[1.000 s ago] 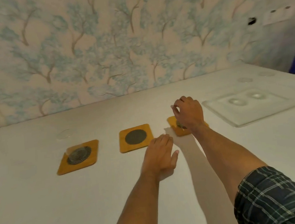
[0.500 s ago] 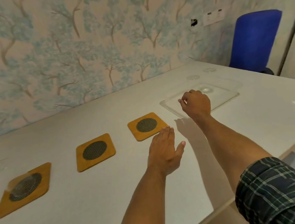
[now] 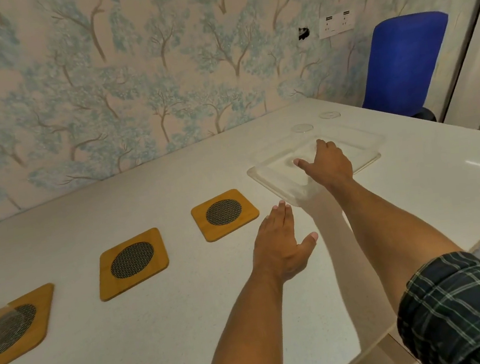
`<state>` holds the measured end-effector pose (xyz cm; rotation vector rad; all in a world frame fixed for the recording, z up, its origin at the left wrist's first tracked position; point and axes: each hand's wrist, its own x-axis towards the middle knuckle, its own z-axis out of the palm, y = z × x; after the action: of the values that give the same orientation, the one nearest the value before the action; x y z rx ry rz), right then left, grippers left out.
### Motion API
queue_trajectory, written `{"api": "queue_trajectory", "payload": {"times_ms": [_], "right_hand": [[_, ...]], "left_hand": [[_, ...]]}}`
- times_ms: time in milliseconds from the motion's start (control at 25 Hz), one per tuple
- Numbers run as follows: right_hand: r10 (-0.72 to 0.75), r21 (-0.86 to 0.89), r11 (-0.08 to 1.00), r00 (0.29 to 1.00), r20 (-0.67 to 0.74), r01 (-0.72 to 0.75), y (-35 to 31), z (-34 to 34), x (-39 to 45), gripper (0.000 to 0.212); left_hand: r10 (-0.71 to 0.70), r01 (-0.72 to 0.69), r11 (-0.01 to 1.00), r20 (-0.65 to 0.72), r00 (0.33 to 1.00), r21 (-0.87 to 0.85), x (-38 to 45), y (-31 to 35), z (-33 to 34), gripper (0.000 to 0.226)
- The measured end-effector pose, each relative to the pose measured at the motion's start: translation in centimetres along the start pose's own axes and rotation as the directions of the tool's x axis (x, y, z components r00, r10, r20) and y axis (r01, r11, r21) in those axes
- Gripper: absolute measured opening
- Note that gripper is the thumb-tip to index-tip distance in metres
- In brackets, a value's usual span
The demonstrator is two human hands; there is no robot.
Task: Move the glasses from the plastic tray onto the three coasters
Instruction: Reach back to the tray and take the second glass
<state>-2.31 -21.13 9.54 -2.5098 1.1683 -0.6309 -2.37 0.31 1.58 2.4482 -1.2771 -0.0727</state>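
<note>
A person leans over a white speckled table (image 3: 132, 346) set against tree-patterned wallpaper (image 3: 129, 74). Three square wooden coasters with round dark mesh centres lie in a row: the left coaster (image 3: 15, 329) carries a clear glass (image 3: 3, 324) that is hard to make out, while the middle coaster (image 3: 133, 263) and the right coaster (image 3: 225, 214) are bare. Just beyond the right coaster sits a clear, shallow plastic tray (image 3: 274, 174). The right hand (image 3: 328, 162) reaches over the tray, thumb spread and fingers curled down towards a faint round glass shape beside the thumb; I cannot tell whether it grips anything. The left hand (image 3: 281, 246) rests flat on the table near the tray's near corner, fingers together, thumb out, holding nothing. Two faint clear rings (image 3: 302, 128) show past the tray's far edge, too pale to place. A blue office chair (image 3: 405, 61) stands at the far end, beside a white wall socket (image 3: 335, 23).
</note>
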Motion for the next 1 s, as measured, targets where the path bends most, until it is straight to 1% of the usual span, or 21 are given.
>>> {"api": "queue_trajectory", "payload": {"times_ms": [120, 200, 280, 400, 560, 680, 760, 880, 1000], "right_hand": [[-0.013, 0.085, 0.996, 0.999, 0.048, 0.009, -0.2, -0.1, 2.0, 0.09], [-0.035, 0.146, 0.989, 0.998, 0.047, 0.028, -0.6, -0.2, 3.5, 0.093], [-0.042, 0.17, 0.985, 0.998, 0.043, 0.035, -1.1, -0.2, 4.9, 0.095], [-0.052, 0.15, 0.988, 0.997, 0.061, 0.043, -1.8, 0.2, 7.2, 0.098], [-0.079, 0.053, 0.996, 0.992, 0.097, 0.074, -2.2, 1.2, 9.3, 0.101], [-0.1, -0.052, 0.993, 0.989, 0.113, 0.106, -2.4, 2.0, 9.9, 0.096], [-0.109, -0.087, 0.989, 0.988, 0.109, 0.119, -2.4, 2.4, 10.0, 0.087], [-0.08, -0.047, 0.995, 0.993, 0.083, 0.084, -2.0, 2.4, 9.8, 0.072], [-0.04, 0.042, 0.998, 0.995, 0.09, 0.037, -1.7, 2.8, 9.5, 0.075]], "left_hand": [[-0.015, 0.014, 0.999, 0.029, 0.999, 0.034, 0.6, -0.3, 1.1, 0.091], [-0.018, 0.014, 0.998, 0.052, 0.999, 0.062, 1.2, -0.5, 1.4, 0.093], [-0.013, 0.007, 0.996, 0.058, 0.998, 0.089, 1.4, -0.6, 1.5, 0.093], [-0.011, 0.007, 0.995, 0.046, 0.999, 0.098, 1.4, -0.7, 1.5, 0.092], [-0.026, 0.022, 0.995, 0.047, 0.999, 0.096, 1.3, -0.6, 1.4, 0.092], [-0.038, 0.032, 0.995, 0.068, 0.997, 0.097, 1.4, -0.4, 1.2, 0.09], [-0.04, 0.032, 0.994, 0.075, 0.996, 0.1, 1.4, -0.4, 1.2, 0.091], [-0.041, 0.034, 0.995, 0.084, 0.996, 0.091, 1.5, -0.5, 1.2, 0.091], [-0.039, 0.032, 0.996, 0.084, 0.996, 0.079, 1.5, -0.6, 1.3, 0.092]]}}
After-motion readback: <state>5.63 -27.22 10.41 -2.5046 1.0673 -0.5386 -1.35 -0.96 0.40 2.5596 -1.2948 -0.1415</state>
